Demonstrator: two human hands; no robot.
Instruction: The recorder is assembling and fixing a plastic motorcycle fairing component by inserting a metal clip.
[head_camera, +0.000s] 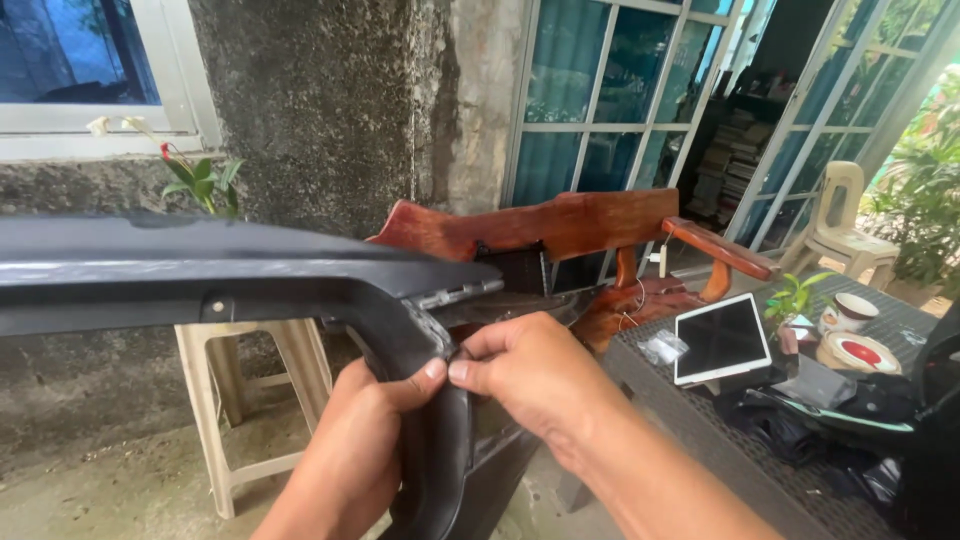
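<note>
A long dark grey plastic panel (200, 270) stretches from the left edge to the centre, then curves down between my hands. My left hand (350, 450) grips its curved lower part from below, thumb up on the edge. My right hand (530, 375) pinches the same edge with thumb and forefinger, right against my left thumb. A ribbed metal-looking strip (460, 293) shows on the panel just above my fingers.
A dark woven table (700, 430) at right holds a white tablet (722, 338), a cup (848, 312), a tape roll (858, 352) and black plastic bags. A reddish wooden chair (580, 225) stands behind, a white plastic stool (240, 400) under the panel, a white plastic chair (845, 225) far right.
</note>
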